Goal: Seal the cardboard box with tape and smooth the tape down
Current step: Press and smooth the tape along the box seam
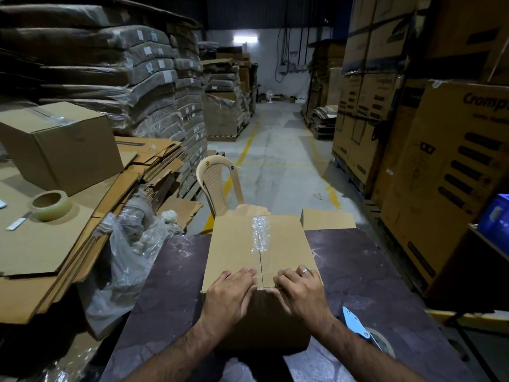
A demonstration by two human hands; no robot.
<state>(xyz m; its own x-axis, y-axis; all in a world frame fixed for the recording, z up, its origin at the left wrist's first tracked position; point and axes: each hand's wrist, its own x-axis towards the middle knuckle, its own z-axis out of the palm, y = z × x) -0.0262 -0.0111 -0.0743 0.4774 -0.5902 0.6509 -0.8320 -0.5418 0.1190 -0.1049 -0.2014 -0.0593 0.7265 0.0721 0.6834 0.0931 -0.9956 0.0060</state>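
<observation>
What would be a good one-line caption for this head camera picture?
Both hands, left and right, press flat on a taped cardboard box on a dark table.

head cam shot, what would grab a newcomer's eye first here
Dead centre, two bare hands, the left hand and the right hand, press flat on the near edge of a cardboard box on a dark table. A crinkled strip of clear tape shines along the far part of its top seam. To the left, a tape roll sits on flattened cardboard.
</observation>
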